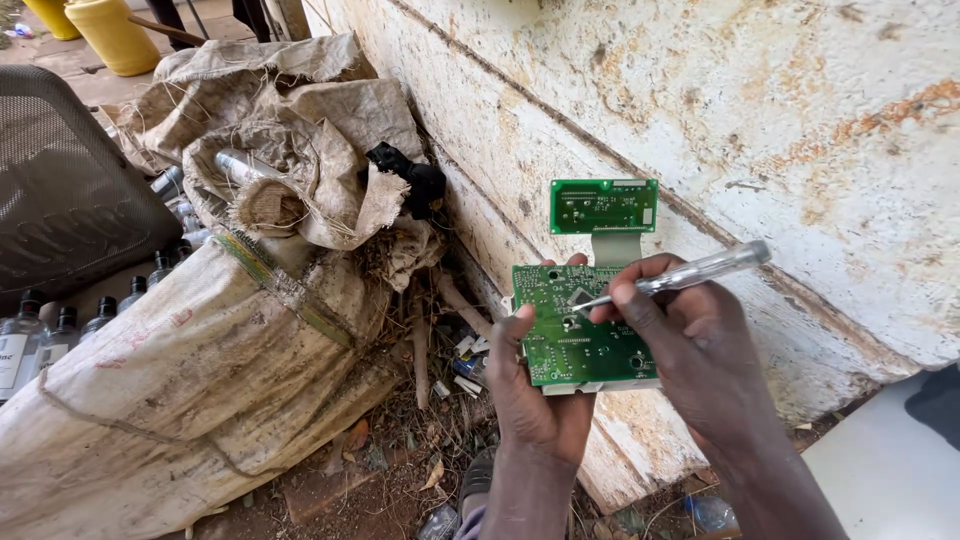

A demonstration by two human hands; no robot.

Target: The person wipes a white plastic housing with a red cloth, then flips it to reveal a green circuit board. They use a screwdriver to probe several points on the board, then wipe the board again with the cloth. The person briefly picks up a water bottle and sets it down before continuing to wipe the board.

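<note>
The ground is bare reddish dirt strewn with dry leaves, twigs and small scraps, outdoors against a stained, rust-flecked whitish wall (800, 130) that slants away just beyond the hands. Left of the left hand (535, 395) lie bulging, dirty woven sacks (200, 370), with capped clear bottles (60, 325) lined up beyond them beside a dark mesh chair back (60, 190); yellow jerrycans (110, 35) stand far off at the top.

The left hand is closed on a green circuit board (580, 340), thumb pressed on the board's left edge and fingers wrapped behind it. The board faces the camera, held upright in front of the wall, its long axis roughly vertical. From its top edge a flat ribbon cable (617, 248) rises to a smaller green circuit board (604, 206) (this one lies crosswise, above both hands).

The right hand (700, 350) pinches a clear-handled screwdriver (690, 273) between thumb and fingers. The tool slants from upper right down to lower left, its tip touching the larger board's upper middle.
</note>
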